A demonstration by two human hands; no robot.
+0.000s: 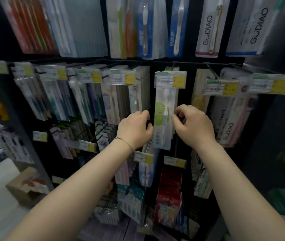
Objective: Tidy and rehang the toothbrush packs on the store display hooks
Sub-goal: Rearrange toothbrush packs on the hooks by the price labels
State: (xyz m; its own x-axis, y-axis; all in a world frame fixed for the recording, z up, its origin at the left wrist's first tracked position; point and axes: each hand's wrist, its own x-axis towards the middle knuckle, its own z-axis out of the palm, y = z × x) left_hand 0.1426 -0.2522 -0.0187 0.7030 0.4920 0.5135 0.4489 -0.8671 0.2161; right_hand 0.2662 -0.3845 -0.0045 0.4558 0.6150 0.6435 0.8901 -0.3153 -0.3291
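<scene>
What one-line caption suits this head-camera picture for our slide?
Left hand and right hand pinch the sides of a hanging green toothbrush pack.

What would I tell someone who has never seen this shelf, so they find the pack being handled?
On the dark display rack, look along the middle row of hooks to the centre. The toothbrush pack hangs there between the left hand and right hand. Unlike its neighbours, it has a lime-green panel.

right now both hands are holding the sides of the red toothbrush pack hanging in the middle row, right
Not red. The head view shows the toothbrush pack between the left hand and right hand is green and white; it does hang in the middle row.
</scene>
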